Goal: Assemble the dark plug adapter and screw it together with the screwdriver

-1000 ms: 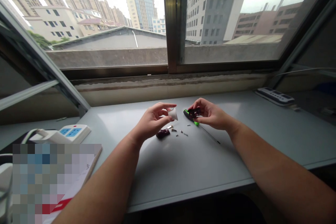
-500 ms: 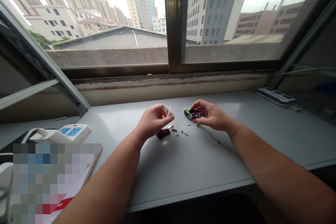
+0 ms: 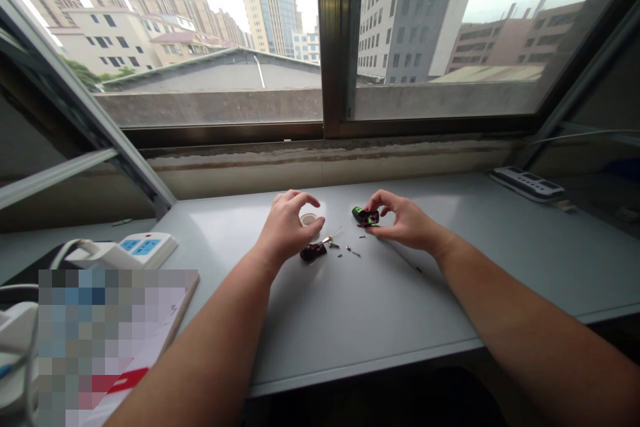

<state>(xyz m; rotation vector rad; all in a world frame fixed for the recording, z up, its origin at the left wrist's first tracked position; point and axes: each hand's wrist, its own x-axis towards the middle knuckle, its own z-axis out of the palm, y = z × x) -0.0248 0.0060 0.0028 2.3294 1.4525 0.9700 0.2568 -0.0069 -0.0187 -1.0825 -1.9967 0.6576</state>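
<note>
My left hand (image 3: 290,227) is open above the desk, thumb and forefinger apart. Partly behind its fingers lies a white ring-shaped piece (image 3: 309,219), like a small roll of tape. Just below that hand is a dark reddish shell piece (image 3: 313,252). My right hand (image 3: 400,217) grips a small dark casing part (image 3: 369,217) between thumb and fingers. A screwdriver with a black and green handle (image 3: 357,213) lies behind the casing, its thin shaft (image 3: 405,260) pointing toward me. Several small screws (image 3: 356,253) and a small metal piece (image 3: 327,239) are scattered between my hands.
On the left stand a white power strip (image 3: 150,248) with blue sockets, plugs, cables and a blurred-out flat item (image 3: 120,327). Another power strip (image 3: 526,184) sits at the back right. A metal frame post (image 3: 100,113) and the window (image 3: 330,107) bound the desk.
My left hand has let go of the white ring, which now rests on the desk, and its fingers have spread. The casing in my right hand has turned and shifted slightly.
</note>
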